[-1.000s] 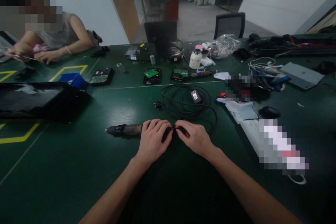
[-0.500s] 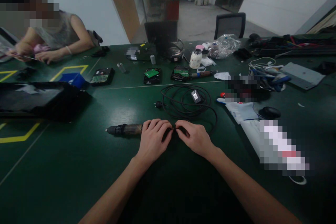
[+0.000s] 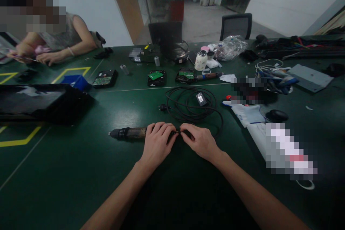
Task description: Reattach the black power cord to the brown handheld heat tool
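A dark electric screwdriver (image 3: pixel 132 133) lies on the green table, its bit pointing left. My left hand (image 3: pixel 159 142) is closed over its rear end, with the thumb and fingertips pinched at the tail. Right beside it, my right hand (image 3: pixel 201 142) pinches the end of a black power cord at that tail. The fingertips of both hands almost meet, and the joint between cord and tool is mostly hidden. Behind my hands the black power cord (image 3: pixel 221 116) lies in loose coils, with a labelled block (image 3: pixel 201 99) and a plug (image 3: pixel 162 107).
A black tray (image 3: pixel 32 104) stands at the left. Hard drives (image 3: pixel 156 78) and a second screwdriver (image 3: pixel 210 76) lie beyond the cord. Gloves (image 3: pixel 249 115) and a mouse (image 3: pixel 277 115) are at the right. Another person (image 3: pixel 61 39) sits at the far left.
Almost nothing differs. Both hands keep their places at the tail of the screwdriver, with at most a slight shift of the fingertips.
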The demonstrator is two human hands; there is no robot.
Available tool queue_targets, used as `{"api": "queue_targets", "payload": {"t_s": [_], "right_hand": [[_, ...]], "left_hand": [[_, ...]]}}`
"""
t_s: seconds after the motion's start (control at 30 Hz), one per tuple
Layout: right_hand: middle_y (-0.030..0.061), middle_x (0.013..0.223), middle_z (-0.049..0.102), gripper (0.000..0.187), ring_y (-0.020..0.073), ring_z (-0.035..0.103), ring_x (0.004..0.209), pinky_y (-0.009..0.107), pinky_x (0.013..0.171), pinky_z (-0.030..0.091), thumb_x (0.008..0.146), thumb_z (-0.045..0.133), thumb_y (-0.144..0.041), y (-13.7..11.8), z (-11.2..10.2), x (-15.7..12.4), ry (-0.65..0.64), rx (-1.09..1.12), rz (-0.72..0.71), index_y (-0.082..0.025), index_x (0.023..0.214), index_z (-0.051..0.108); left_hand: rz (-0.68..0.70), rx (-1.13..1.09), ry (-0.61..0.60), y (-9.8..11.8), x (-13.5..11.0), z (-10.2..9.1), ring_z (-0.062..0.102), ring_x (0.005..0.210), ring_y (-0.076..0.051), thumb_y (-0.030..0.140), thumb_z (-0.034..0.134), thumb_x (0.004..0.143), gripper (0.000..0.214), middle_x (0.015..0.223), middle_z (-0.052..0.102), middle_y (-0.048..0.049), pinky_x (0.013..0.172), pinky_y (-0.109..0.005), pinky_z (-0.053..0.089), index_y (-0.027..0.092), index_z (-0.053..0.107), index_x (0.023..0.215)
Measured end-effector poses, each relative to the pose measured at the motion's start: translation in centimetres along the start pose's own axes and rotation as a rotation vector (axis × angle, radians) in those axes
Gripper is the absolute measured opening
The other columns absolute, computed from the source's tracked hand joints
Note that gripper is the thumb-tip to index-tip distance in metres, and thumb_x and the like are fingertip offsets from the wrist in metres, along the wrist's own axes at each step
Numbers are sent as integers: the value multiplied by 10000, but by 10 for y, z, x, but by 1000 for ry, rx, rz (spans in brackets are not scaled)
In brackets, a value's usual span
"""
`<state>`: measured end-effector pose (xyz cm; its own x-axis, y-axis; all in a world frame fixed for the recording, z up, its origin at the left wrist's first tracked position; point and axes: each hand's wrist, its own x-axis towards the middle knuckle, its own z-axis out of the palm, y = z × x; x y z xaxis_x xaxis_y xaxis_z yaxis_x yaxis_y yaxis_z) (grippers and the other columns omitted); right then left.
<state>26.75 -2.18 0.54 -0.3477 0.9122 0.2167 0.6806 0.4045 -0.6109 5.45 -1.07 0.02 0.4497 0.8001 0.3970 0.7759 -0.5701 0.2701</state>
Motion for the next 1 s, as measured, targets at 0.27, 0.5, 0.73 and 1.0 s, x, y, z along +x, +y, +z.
{"api": "queue_targets", "payload": {"t_s": [0.27,0.5,0.73,1.0], "right_hand": [[23,1128,747,135,182,710,879,285,769,504,1038,561,-243,-1,-2,1,-5,1,5,-264,1149,636],[21,1133,750,135,182,717,888,290,781,514,1046,555,-252,1,0,1,-3,-4,-1,-266,1144,648],[22,1165,750,143,203,726,1034,312,893,540,1065,548,-262,3,1,1,2,27,-5,-273,1163,652],[17,1181,749,145,211,720,1076,329,934,536,1079,548,-281,4,2,0,-4,47,-1,-271,1178,652]], "left_hand": [[11,-13,2,1,-1,-2,609,1186,-276,273,608,999,163,1235,740,-25,1028,-490,383,275,668,1151],[8,-6,6,-1,-1,1,614,1170,-278,285,627,993,156,1208,747,-34,1018,-496,384,270,672,1141],[2,-1,5,0,-1,0,617,1161,-268,288,616,1006,133,1202,748,-27,1017,-490,387,271,675,1124],[4,-15,-4,-1,-2,0,609,1186,-280,284,614,999,152,1225,740,-27,1031,-500,384,279,670,1140]]}}
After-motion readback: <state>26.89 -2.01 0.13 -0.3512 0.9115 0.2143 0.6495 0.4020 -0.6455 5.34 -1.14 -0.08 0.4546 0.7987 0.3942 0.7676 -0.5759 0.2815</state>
